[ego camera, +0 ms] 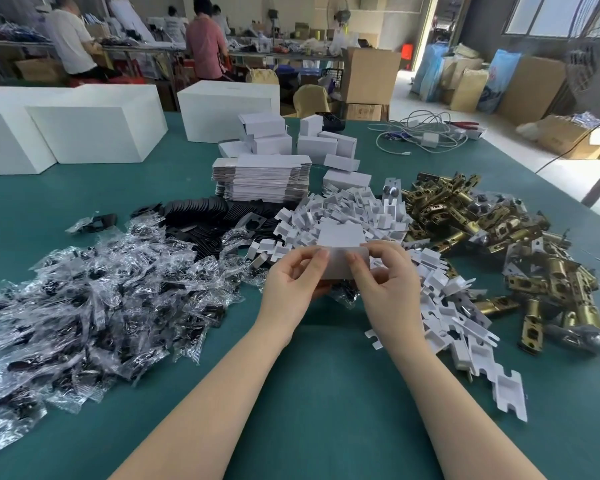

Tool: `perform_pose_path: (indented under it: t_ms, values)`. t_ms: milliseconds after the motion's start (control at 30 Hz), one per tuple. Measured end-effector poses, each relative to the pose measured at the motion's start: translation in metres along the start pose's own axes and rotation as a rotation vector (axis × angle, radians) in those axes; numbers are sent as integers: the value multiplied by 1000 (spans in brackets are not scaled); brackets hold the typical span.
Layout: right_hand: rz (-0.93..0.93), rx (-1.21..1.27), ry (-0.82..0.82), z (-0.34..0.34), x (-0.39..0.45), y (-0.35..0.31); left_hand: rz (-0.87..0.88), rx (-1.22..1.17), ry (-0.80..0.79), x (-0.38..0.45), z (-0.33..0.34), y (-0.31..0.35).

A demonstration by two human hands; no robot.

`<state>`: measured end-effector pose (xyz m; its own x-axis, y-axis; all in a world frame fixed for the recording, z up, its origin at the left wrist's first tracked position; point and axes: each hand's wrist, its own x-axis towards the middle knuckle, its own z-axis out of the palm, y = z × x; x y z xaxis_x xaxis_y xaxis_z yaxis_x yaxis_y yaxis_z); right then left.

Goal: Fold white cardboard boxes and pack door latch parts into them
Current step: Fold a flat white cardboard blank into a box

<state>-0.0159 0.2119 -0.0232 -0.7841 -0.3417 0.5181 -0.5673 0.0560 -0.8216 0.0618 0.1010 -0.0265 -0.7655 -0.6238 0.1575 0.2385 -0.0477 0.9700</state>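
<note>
Bare mat (326, 393) near; parts piles (101, 306) seemingly crowd beyond.

A packing workshop, small-factory sort. Green worktop (309, 393) heaped with bulk parts: bagged pieces (84, 306) left, brass latches (499, 237) right, flat box blanks (262, 178) stacked mid. Far off, more benches (284, 57) with people (205, 39) working, brown cartons (369, 76) and sacks (499, 81) on a bare concrete floor (430, 105).
</note>
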Motion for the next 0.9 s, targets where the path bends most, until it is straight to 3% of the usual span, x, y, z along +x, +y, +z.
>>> perform_pose_path:
  t_ms: [267, 400, 667, 900]
  values:
    - [211, 192, 64, 2, -2, 0, 122, 155, 13, -1, 2, 0]
    - [221, 283, 87, 2, -3, -1, 21, 66, 56, -1, 4, -3]
    - [265, 325, 131, 4, -5, 0, -15, 21, 54, -3, 8, -7]
    - [252, 364, 42, 6, -5, 2, -68, -177, -5, 2, 3, -7]
